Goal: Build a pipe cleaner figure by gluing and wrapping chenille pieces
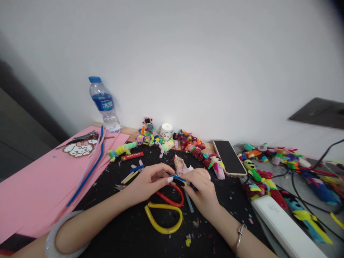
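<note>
Pinching a blue pipe cleaner between left hand and right hand, red-and-yellow scissors lying beneath.

Landmark: the scissors, with red and yellow handle loops, lying flat on the black mat. Directly above the loops, the left hand and right hand meet, fingertips pinching a short blue pipe cleaner piece. Behind the scissors, a white candle jar stands by the wall among fuzzy craft figures. Right of the scissors lies a phone, face up. Far left of them, pink sheets carry long pipe cleaners; a water bottle stands upright beyond.
</note>
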`<state>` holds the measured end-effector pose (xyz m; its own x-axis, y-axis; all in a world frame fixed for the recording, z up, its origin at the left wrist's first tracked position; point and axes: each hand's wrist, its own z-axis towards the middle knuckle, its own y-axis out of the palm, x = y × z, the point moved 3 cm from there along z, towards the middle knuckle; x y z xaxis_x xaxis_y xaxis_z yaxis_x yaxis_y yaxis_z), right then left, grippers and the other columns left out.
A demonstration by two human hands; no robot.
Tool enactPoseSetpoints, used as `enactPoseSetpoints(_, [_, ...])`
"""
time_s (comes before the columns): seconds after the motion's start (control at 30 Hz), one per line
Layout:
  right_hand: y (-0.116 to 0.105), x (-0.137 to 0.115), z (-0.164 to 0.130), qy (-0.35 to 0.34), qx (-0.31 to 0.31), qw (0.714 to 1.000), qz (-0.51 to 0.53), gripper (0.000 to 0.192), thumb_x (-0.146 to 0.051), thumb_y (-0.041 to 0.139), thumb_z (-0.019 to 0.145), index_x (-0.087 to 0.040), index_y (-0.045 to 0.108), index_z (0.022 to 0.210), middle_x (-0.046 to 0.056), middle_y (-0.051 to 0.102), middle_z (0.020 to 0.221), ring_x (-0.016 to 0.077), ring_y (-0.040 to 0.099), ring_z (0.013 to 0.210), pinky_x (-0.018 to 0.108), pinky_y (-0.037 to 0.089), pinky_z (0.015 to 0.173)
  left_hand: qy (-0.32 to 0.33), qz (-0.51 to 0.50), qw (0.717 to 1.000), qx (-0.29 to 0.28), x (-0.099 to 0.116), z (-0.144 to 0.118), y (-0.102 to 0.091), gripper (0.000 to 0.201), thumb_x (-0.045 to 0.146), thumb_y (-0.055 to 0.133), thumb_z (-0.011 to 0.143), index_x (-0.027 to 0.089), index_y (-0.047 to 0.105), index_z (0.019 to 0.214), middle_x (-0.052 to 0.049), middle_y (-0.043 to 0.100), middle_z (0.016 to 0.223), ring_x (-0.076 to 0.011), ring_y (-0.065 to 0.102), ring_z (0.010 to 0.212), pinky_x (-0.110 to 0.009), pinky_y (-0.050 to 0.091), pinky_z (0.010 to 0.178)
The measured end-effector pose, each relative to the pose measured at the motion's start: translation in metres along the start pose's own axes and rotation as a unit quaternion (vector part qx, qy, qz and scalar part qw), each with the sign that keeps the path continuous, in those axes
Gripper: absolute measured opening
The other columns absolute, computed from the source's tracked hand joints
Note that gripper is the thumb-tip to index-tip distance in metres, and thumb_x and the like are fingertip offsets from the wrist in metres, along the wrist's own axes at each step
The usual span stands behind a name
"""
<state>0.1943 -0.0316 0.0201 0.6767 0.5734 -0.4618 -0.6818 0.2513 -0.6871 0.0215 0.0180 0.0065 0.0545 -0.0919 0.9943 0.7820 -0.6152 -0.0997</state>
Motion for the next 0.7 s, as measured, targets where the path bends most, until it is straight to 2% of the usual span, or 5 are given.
enactPoseSetpoints(0.1, [0.001, 0.0, -0.001, 0.009, 0.004, 1.0, 0.001, 0.016, -0.014, 0.057, 0.083, -0.023, 0.061, 0.095, 0.002, 0.067, 0.078, 0.0183, 0.057, 0.074, 0.034, 0.04, 0.07, 0.0, -0.024, 1.0, 0.005, -0.001, 0.001, 0.001, 0.019, 0.028, 0.059, 0.081, 0.017, 0.059, 0.096, -0.002, 0.065, 0.084, -0.0145, 0.062, 0.08, -0.028, 0.049, 0.077])
enactPoseSetpoints(0.23, [0.002, 0.002, -0.002, 0.023, -0.007, 1.0, 0.02, 0.025, -0.024, 0.064, 0.079, -0.022, 0.058, 0.104, 0.004, 0.066, 0.089, 0.0198, 0.056, 0.08, 0.034, 0.039, 0.072, 0.019, 0.0, 0.999, 0.031, 0.001, 0.002, -0.001, 0.016, 0.028, 0.058, 0.082, 0.016, 0.06, 0.092, -0.002, 0.064, 0.085, -0.0141, 0.06, 0.081, -0.027, 0.049, 0.076])
enactPoseSetpoints(0.47, [0.001, 0.0, -0.002, 0.04, -0.011, 0.998, 0.046, 0.019, -0.016, 0.051, 0.084, -0.021, 0.059, 0.1, 0.004, 0.065, 0.088, 0.0191, 0.055, 0.079, 0.034, 0.038, 0.071, 0.084, 0.066, 0.993, 0.054, 0.008, 0.0, -0.003, 0.01, 0.021, 0.057, 0.081, 0.015, 0.063, 0.086, -0.005, 0.064, 0.092, -0.0157, 0.06, 0.087, -0.027, 0.049, 0.079])
enactPoseSetpoints(0.7, [0.0, -0.001, -0.002, 0.046, -0.027, 0.997, 0.057, 0.021, -0.017, 0.047, 0.084, -0.02, 0.057, 0.102, 0.005, 0.064, 0.089, 0.0208, 0.055, 0.08, 0.035, 0.039, 0.071, 0.107, 0.101, 0.987, 0.063, 0.013, -0.002, -0.004, 0.01, 0.019, 0.058, 0.081, 0.016, 0.066, 0.085, -0.006, 0.066, 0.09, -0.0166, 0.061, 0.085, -0.029, 0.049, 0.078])
